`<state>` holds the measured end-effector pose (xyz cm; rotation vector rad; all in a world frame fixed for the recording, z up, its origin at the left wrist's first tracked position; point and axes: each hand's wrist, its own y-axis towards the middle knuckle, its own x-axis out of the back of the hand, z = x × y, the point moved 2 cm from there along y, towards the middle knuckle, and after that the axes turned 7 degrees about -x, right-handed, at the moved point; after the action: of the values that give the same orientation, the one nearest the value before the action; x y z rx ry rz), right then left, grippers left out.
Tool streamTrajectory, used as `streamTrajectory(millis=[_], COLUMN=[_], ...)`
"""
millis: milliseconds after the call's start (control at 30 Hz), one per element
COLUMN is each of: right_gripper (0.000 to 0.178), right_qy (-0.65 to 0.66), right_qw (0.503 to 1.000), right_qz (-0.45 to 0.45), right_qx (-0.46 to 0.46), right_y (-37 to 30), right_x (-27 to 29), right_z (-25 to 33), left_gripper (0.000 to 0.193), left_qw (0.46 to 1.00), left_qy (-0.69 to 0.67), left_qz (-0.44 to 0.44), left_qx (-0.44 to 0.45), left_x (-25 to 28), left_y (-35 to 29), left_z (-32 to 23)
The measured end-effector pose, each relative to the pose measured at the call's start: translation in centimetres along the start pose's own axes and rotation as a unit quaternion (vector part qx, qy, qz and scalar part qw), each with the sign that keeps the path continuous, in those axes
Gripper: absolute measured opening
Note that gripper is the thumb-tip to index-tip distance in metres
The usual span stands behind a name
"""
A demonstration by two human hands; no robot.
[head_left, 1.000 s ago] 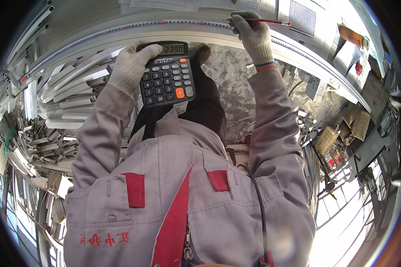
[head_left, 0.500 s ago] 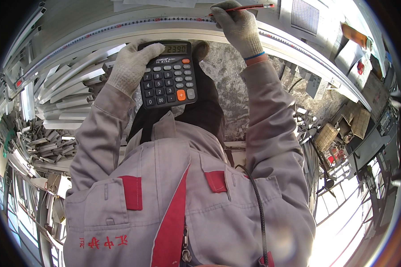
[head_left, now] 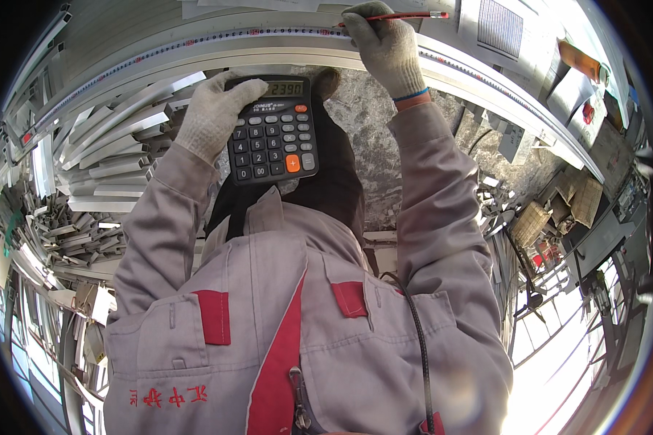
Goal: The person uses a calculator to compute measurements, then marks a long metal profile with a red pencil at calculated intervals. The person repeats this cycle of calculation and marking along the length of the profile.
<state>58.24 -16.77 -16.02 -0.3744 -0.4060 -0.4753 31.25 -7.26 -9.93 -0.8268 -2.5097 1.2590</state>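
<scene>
My left hand [head_left: 218, 110], in a white knit glove, grips a black desk calculator [head_left: 274, 168] by its upper left corner, thumb lying beside the lit display. The calculator hangs in front of my legs, its keys facing up. My right hand [head_left: 388, 51], gloved too with a blue band at the wrist, holds a red pencil [head_left: 412, 15] with its eraser end pointing right. The pencil's other end reaches down close to a measuring tape [head_left: 225, 35], which runs in a long curve along a pale metal profile [head_left: 297, 56].
Cut metal profiles [head_left: 116, 156] lie piled at the left, with many short offcuts below them. On the bench at the upper right are printed sheets [head_left: 499, 27] and an orange-brown cylinder [head_left: 579, 59]. Cardboard boxes [head_left: 579, 197] stand on the right.
The calculator has shifted slightly down, toward my body, in my left hand. My right hand keeps its grip on the pencil at nearly the same spot.
</scene>
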Motion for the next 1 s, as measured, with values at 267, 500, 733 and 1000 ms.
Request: streamTrajectory(millis=[267,500,733,1000], right_gripper=[0.018,0.017,0.017,0.018], right_qy=[-0.015,-0.008,0.001,0.213], right_qw=[1.000,1.000,0.999,0.974], right_qz=[-0.010,-0.008,-0.020,-0.010], right_qx=[0.015,0.005,0.025,-0.083], right_y=[-0.1,-0.2,-0.1,0.2], right_x=[0.0,-0.1,-0.2,-0.9], right_z=[0.2,0.3,-0.1,-2.6], left_gripper=[0.030,0.028,0.028,0.028], left_qw=[1.000,1.000,1.000,0.999], left_qy=[0.004,-0.026,-0.008,-0.027], left_qz=[0.003,0.009,-0.005,-0.018], left_qx=[-0.002,-0.004,0.008,-0.005], left_x=[0.1,0.4,0.5,1.2], left_y=[0.1,0.1,0.0,-0.4], left_z=[0.5,1.1,1.2,1.3])
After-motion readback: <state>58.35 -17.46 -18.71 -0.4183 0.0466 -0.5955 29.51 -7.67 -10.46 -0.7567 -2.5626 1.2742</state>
